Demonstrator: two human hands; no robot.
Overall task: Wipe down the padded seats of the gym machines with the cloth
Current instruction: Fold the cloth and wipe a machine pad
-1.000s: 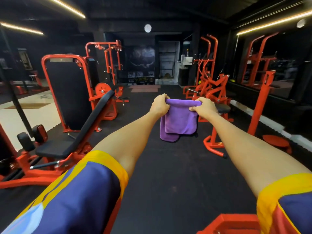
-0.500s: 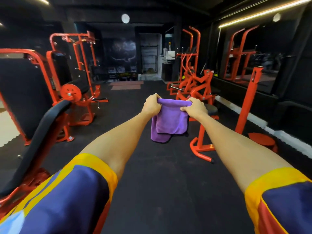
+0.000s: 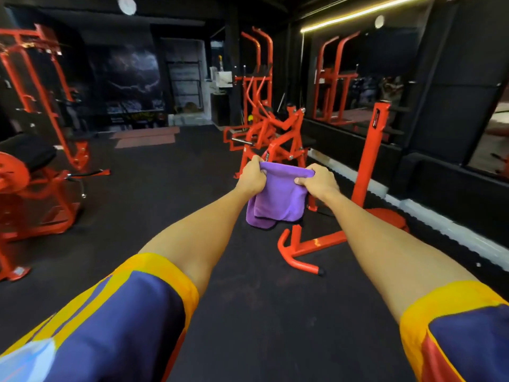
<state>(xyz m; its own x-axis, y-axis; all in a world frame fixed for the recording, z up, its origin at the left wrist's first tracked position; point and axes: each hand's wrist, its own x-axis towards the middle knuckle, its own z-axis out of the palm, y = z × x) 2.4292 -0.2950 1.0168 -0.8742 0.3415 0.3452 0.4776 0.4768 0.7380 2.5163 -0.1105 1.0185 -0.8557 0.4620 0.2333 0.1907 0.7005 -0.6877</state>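
Both arms are stretched straight out, and the purple cloth [image 3: 278,201] hangs between the hands at mid-frame, up in the air above the black rubber floor [image 3: 248,299]. The left hand [image 3: 252,179] has its fingers curled tight round the cloth's top left corner. The right hand [image 3: 316,183] pinches the top right edge, thumb and fingers closed on the fabric. The cloth is doubled over, its layers drooping below the knuckles and touching no machine. Directly behind it stands a red lever machine [image 3: 275,139], and just to the right a red upright post [image 3: 371,150] rises from a curved floor base [image 3: 300,249]. Over on the far left, well apart from the cloth, sits a black padded seat [image 3: 27,153] on a red frame [image 3: 41,205]. A mirror [image 3: 358,78] lines the right wall under a glowing light strip [image 3: 358,12]. Blue sleeves [image 3: 124,326] with yellow cuffs fill the bottom corners.
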